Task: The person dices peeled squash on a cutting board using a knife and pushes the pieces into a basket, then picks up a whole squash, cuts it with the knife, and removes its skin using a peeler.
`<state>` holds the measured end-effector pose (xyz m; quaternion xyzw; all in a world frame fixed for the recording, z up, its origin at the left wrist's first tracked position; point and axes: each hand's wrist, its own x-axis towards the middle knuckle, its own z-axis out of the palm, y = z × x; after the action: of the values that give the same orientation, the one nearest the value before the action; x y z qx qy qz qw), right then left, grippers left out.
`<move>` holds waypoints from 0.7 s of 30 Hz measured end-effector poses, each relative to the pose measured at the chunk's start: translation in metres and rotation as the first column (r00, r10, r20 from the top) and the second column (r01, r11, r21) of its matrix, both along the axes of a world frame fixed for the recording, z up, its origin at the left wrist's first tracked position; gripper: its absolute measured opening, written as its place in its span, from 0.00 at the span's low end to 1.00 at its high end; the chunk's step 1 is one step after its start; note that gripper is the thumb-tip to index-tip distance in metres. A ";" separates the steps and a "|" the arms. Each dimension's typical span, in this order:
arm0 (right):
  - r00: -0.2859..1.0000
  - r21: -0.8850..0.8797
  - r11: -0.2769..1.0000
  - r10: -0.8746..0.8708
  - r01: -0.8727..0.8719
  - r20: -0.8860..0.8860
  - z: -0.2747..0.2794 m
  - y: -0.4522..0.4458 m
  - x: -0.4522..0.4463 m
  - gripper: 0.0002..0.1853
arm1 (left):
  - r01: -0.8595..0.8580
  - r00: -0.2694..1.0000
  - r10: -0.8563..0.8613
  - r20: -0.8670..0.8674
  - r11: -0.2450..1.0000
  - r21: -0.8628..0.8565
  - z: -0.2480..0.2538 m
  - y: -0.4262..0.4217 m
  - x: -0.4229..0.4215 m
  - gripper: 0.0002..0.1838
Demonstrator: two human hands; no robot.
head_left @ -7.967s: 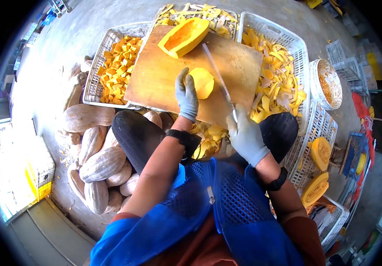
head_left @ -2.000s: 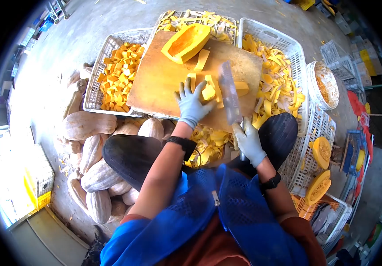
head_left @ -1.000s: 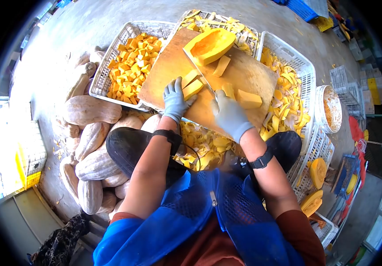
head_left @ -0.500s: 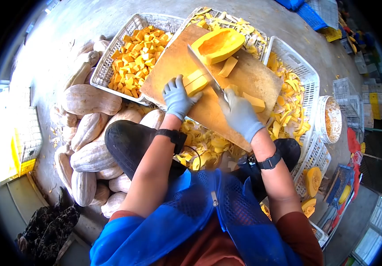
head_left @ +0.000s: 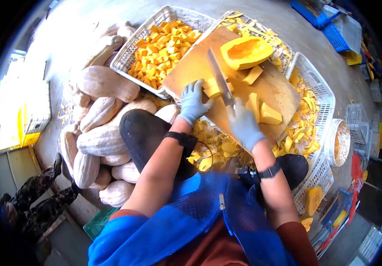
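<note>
My gloved left hand [head_left: 193, 103] rests on the wooden cutting board [head_left: 191, 66], its fingers and thumb around the near left end of peeled pumpkin pieces [head_left: 212, 91]. In my gloved right hand [head_left: 245, 125] is the handle of a long knife [head_left: 217, 70]. The blade points away from me and crosses over those pieces; whether it cuts into them I cannot tell. Beyond lies a hollowed pumpkin half [head_left: 247, 52], with a cut chunk [head_left: 252, 75] beside it. To the right of my right hand sit a thin slice [head_left: 253, 107] and a thicker chunk [head_left: 270, 115].
A white crate [head_left: 121, 66] of pumpkin cubes stands beyond the board's left side. Peelings fill another crate [head_left: 324, 82] at right and lie below the board. Whole pumpkins [head_left: 106, 141] are piled at left. A white bucket [head_left: 338, 144] stands at right.
My right hand has brought the knife left, from beside the pumpkin pieces to across them. My left hand stays by them. The whole view has shifted.
</note>
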<state>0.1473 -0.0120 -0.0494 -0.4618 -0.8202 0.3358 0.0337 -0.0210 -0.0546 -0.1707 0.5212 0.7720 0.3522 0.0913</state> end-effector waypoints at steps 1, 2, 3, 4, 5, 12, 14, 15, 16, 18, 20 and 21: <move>0.997 0.006 0.999 0.039 -0.039 0.064 -0.028 0.001 -0.007 0.18 | -0.017 1.000 0.017 -0.010 0.999 0.030 0.002 0.001 0.002 0.40; 0.999 0.002 1.000 0.024 -0.024 0.047 -0.049 0.000 -0.003 0.18 | -0.010 1.000 0.011 -0.024 1.000 0.018 0.003 -0.001 0.003 0.39; 1.000 0.012 1.000 0.012 -0.012 0.024 -0.053 0.004 -0.003 0.18 | -0.007 0.999 0.008 -0.043 1.000 0.021 0.004 0.002 0.002 0.39; 1.000 0.013 1.000 0.009 -0.009 0.006 -0.058 0.005 -0.002 0.18 | -0.013 0.998 0.014 -0.057 1.000 0.015 0.004 0.002 0.002 0.38; 1.000 -0.040 0.999 0.006 -0.007 -0.024 -0.065 0.007 0.006 0.20 | -0.008 1.000 0.008 -0.010 1.000 0.025 0.005 0.006 0.001 0.38; 0.864 -0.395 0.902 -0.331 0.172 -0.380 -0.010 -0.018 0.034 0.17 | 0.067 0.963 -0.063 -0.262 0.998 0.007 0.028 0.010 0.034 0.36; 0.815 -0.414 0.874 -0.424 0.254 -0.395 0.003 -0.023 0.038 0.15 | 0.361 0.860 -0.377 -0.343 0.926 -0.114 0.052 0.020 0.027 0.29; 0.785 -0.456 0.849 -0.466 0.267 -0.408 0.007 -0.026 0.044 0.13 | 0.435 0.834 -0.462 -0.301 0.887 -0.155 0.040 0.034 0.024 0.23; 0.746 -0.496 0.825 -0.505 0.270 -0.434 0.010 -0.027 0.047 0.10 | 0.505 0.796 -0.541 -0.272 0.841 -0.196 0.027 0.050 0.013 0.18; 0.727 -0.435 0.842 -0.512 0.319 -0.459 0.024 -0.033 0.055 0.07 | 0.469 0.733 -0.452 -0.509 0.877 -0.103 0.019 0.058 -0.016 0.19; 0.677 -0.451 0.807 -0.576 0.380 -0.459 0.019 -0.034 0.079 0.08 | 0.393 0.695 -0.397 -0.599 0.908 -0.145 -0.007 0.075 -0.058 0.22; 0.659 -0.446 0.789 -0.606 0.423 -0.445 0.020 -0.038 0.090 0.08 | 0.268 0.764 -0.332 -0.552 0.943 -0.197 0.005 0.075 -0.070 0.21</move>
<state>0.2375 -0.0500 -0.0294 -0.5550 -0.5425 0.5552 0.2991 -0.0906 0.0201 -0.1656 0.7143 0.6870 0.1164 -0.0647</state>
